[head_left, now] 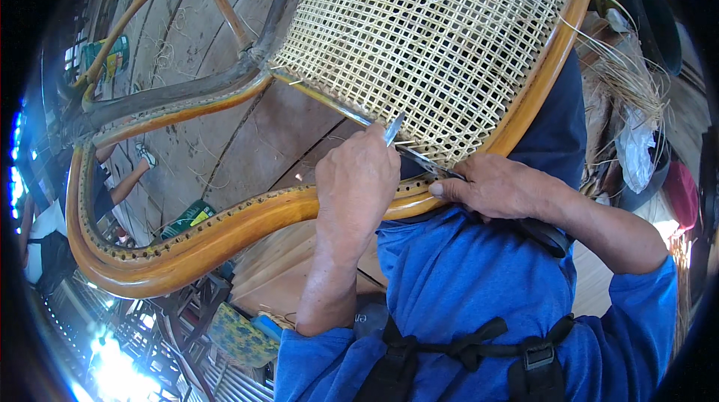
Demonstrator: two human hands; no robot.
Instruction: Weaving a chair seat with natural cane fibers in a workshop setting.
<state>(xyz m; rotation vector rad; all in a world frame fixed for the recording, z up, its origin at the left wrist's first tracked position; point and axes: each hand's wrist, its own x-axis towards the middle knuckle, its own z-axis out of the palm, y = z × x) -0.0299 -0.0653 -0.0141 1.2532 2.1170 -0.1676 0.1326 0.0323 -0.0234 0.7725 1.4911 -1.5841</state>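
A: Far left of the frame?
B: Another person [45, 233], seated low at the edge, partly cut off. Just right of that, the curved wooden chair frame [187, 241], glossy orange-brown, a row of small holes along its inner rim.

A: Upper left?
B: Plank floor [187, 35], scattered with thin cane scraps. A green package [187, 218] lower down, peeking above the frame's curve.

A: Centre?
B: Left hand [356, 181], fist clenched around a knife [395, 129], short blade poking out above the knuckles. Blade tip right against the lower edge of the woven cane panel [434, 43], at the centre top of the frame.

A: And that panel?
B: Open square weave, pale straw colour, filling the upper middle and bounded on the right by the same orange-brown rim. Loose strand ends sticking out at the edges.

A: Right of centre?
B: Right hand [498, 189], grip pinched on a dark strip [431, 165] running up toward the blade, thumb pressed flat along it.

A: Far right?
B: Bundle of loose cane strands [625, 80], heaped with bags.
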